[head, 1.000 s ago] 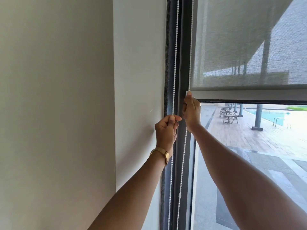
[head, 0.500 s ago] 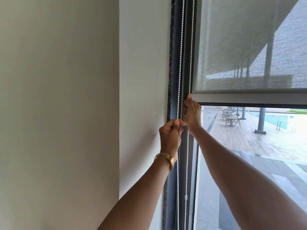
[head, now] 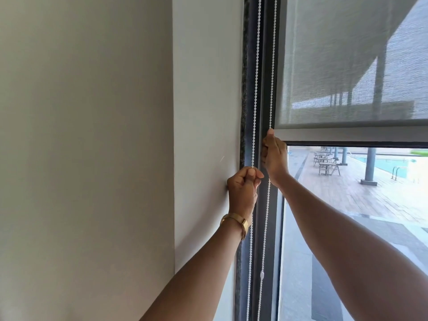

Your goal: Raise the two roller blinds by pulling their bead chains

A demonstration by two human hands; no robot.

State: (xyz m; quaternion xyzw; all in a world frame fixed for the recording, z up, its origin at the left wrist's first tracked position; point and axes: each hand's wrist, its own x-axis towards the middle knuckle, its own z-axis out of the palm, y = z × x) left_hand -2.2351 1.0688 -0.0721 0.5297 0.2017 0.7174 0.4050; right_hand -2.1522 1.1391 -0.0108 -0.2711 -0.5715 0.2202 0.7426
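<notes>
A grey mesh roller blind [head: 347, 66] covers the upper part of the window, its pale bottom bar [head: 359, 135] hanging partway down. Two strands of a white bead chain run down the dark window frame. My left hand [head: 243, 188], with a gold watch on the wrist, is closed on the left strand [head: 256, 89]. My right hand [head: 274, 156] is higher, closed on the right strand [head: 273, 66], thumb tip touching the bar's left end. A clear connector [head: 262, 273] sits low on the right strand.
A plain beige wall [head: 92, 135] fills the left half, with a projecting corner beside the frame. Through the glass below the blind lie a paved terrace, tables and chairs [head: 326, 163], columns and a pool.
Both hands stay on their strands; the left one has sunk a little relative to the right. The view has shifted so the blind's bar sits lower in the picture.
</notes>
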